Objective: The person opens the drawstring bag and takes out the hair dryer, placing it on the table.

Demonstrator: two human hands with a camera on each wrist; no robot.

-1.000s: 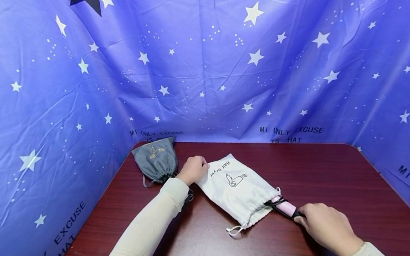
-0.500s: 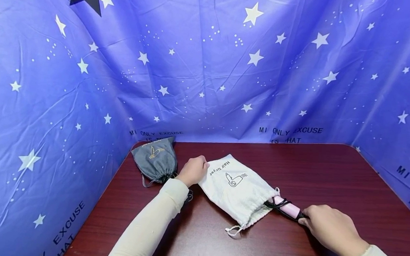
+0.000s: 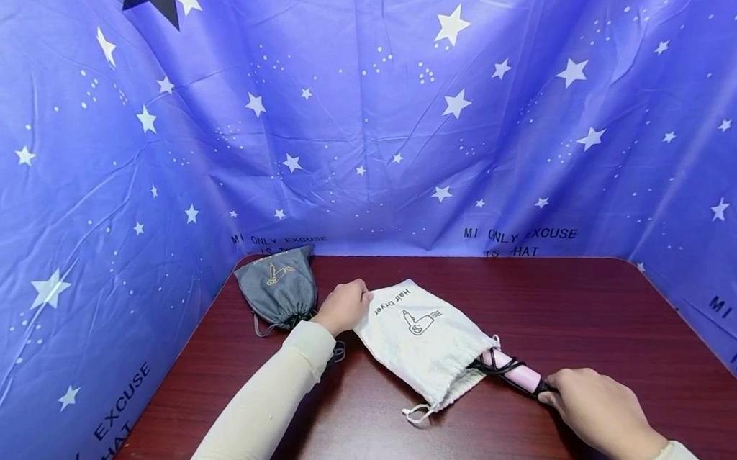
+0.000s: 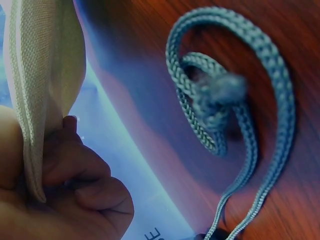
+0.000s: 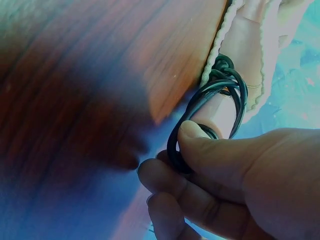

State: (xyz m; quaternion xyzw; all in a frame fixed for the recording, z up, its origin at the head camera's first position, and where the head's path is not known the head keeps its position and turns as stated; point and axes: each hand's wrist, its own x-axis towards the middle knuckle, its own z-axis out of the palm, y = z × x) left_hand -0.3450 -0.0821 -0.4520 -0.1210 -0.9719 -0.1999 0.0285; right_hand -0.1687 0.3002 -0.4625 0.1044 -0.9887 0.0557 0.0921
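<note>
A white drawstring bag (image 3: 393, 333) printed "Hair Dryer" lies on the table, its mouth facing right. My left hand (image 3: 344, 306) grips the far left corner of its bottom end, the cloth (image 4: 40, 75) pinched between thumb and fingers in the left wrist view. Out of the mouth sticks a pink rod-shaped handle (image 3: 521, 376) wound with a black cord (image 5: 183, 142). The rest of this appliance is hidden inside the bag. At the handle's outer end, my right hand (image 3: 601, 413) pinches the cord and black tip between thumb and forefinger.
A grey drawstring bag (image 3: 282, 286) lies at the table's back left corner, its cord (image 4: 282, 100) looped near my left wrist. Star-printed purple cloth (image 3: 364, 114) hangs behind and beside the dark red table (image 3: 533, 286).
My right hand has shifted slightly to the right, and a little more of the pink handle shows outside the bag. My left hand keeps its grip on the corner.
</note>
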